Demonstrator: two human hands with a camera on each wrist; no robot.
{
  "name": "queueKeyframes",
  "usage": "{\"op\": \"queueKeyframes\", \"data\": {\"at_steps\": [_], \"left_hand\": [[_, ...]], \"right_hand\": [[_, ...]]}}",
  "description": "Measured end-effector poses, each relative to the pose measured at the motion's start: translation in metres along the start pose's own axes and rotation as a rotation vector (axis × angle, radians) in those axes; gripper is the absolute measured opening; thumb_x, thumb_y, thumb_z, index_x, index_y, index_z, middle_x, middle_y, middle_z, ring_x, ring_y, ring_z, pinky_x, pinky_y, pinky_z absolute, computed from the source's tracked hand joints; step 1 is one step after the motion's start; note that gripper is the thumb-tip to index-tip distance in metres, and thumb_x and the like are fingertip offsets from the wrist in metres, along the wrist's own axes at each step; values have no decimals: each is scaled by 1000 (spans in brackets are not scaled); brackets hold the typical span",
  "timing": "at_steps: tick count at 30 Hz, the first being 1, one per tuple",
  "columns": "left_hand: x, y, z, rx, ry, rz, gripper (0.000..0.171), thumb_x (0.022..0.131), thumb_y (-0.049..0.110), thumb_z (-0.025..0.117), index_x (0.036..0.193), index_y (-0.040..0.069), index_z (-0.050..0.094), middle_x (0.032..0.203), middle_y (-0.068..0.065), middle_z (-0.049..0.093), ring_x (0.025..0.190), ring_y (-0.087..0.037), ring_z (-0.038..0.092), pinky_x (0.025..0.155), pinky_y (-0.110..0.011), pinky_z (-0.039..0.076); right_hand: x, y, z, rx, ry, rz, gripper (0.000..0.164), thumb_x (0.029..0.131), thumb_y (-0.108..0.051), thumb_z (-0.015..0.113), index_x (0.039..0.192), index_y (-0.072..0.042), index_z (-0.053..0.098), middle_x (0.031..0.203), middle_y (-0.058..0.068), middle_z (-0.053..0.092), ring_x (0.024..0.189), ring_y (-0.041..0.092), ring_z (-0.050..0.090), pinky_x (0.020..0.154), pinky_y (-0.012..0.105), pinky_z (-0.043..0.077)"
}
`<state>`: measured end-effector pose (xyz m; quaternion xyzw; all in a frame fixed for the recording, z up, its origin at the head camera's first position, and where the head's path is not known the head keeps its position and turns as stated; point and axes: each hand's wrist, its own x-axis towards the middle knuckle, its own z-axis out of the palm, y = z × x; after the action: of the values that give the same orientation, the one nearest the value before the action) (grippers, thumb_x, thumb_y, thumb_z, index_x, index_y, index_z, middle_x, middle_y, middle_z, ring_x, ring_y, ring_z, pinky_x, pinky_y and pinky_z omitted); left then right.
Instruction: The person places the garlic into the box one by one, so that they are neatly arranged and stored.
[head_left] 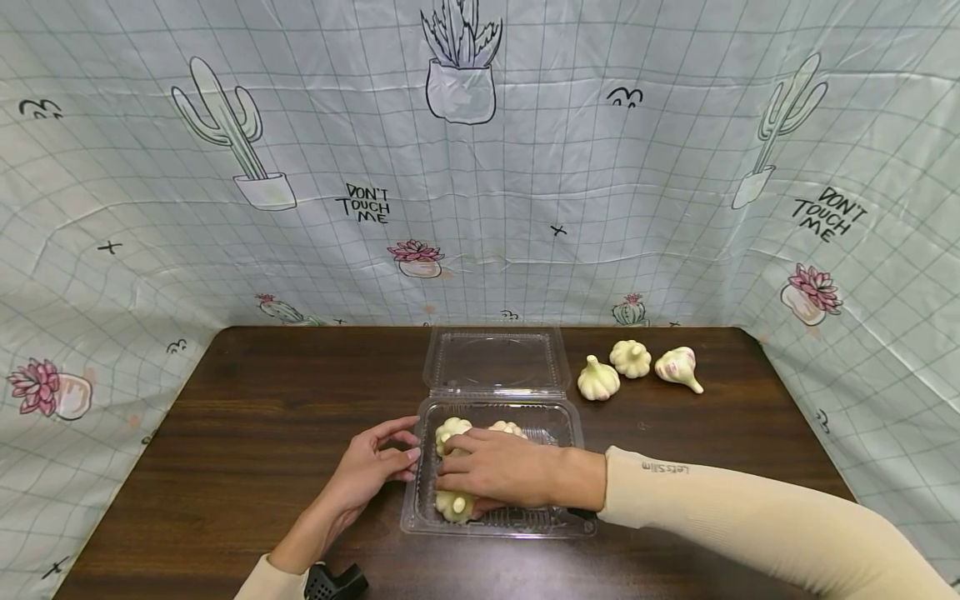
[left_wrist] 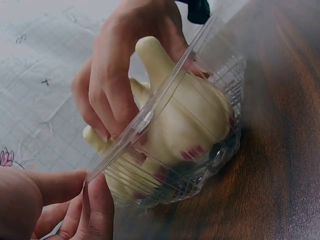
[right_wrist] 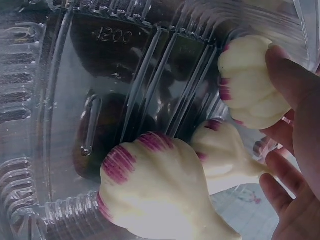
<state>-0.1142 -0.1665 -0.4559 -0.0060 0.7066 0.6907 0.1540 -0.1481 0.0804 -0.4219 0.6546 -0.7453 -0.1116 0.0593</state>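
Observation:
A clear plastic clamshell container (head_left: 517, 525) stands on the table with its lid (head_left: 495, 362) folded back. Inside it lie several garlic bulbs, pale with purple streaks; one (head_left: 454, 505) sits at the near left corner and another (head_left: 452, 432) at the far left. My left hand (head_left: 367, 467) pinches the container's left rim (left_wrist: 142, 122) between thumb and fingers. Down inside the container, my right hand (head_left: 498, 468) holds a garlic bulb (right_wrist: 250, 80), the thumb against its side. From above, the right hand largely hides that bulb.
Three more garlic bulbs lie on the dark wooden table (head_left: 300, 392) to the right of the lid: one upright (head_left: 598, 379), one behind it (head_left: 630, 358), one on its side (head_left: 678, 368). A printed cloth (head_left: 495, 167) hangs behind and along both sides.

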Motion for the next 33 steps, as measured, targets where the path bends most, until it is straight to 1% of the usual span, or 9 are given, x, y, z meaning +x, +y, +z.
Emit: {"op": "queueKeyframes", "data": {"at_steps": [6, 11, 14, 18, 24, 27, 33], "left_hand": [[0, 0, 0, -3, -6, 3, 54, 102, -4, 64, 152, -12, 45, 116, -13, 59, 75, -7, 66, 71, -22, 61], [0, 0, 0, -4, -9, 11, 54, 102, -5, 64, 151, -13, 45, 116, -13, 59, 76, -7, 66, 71, -22, 61], [0, -1, 0, -4, -8, 12, 54, 101, -5, 64, 151, -13, 45, 115, -13, 59, 76, -7, 66, 71, -22, 61], [0, -1, 0, -3, -7, 11, 54, 102, -5, 64, 151, -13, 45, 115, -12, 59, 76, -7, 66, 71, -22, 61], [0, -1, 0, -3, -14, 7, 54, 102, -4, 64, 152, -12, 44, 116, -13, 59, 76, -7, 66, 72, -22, 61], [1, -1, 0, -3, -17, 3, 55, 102, -4, 64, 153, -12, 44, 117, -13, 58, 76, -7, 66, 72, -22, 61], [2, -2, -1, -2, -10, 1, 54, 102, -4, 64, 153, -11, 45, 116, -12, 58, 76, -7, 66, 72, -22, 61]], "right_hand": [[4, -1, 0, 22, -11, 6, 59, 94, -54, 69, 143, -22, 63, 142, -11, 65, 140, 16, 51, 118, 28, 40], [7, -2, 0, -16, -16, 6, 56, 95, -55, 68, 143, -26, 63, 143, -8, 63, 138, 16, 51, 116, 27, 42], [8, -2, 1, -42, -6, 10, 50, 95, -55, 69, 138, -29, 64, 140, -6, 62, 136, 16, 51, 116, 27, 42], [8, -2, 0, -49, 10, 12, 42, 95, -50, 71, 130, -28, 67, 138, -7, 64, 135, 15, 51, 117, 27, 40], [7, -2, 2, -22, 44, 25, 46, 94, -44, 75, 134, -23, 68, 136, -6, 66, 135, 15, 53, 118, 27, 40], [6, -1, 2, -25, 60, 30, 47, 94, -41, 77, 136, -21, 67, 133, -6, 67, 133, 16, 54, 118, 28, 41], [4, 1, -1, -39, 55, 43, 51, 93, -42, 79, 138, -22, 66, 134, -6, 66, 133, 17, 53, 117, 30, 41]]}}
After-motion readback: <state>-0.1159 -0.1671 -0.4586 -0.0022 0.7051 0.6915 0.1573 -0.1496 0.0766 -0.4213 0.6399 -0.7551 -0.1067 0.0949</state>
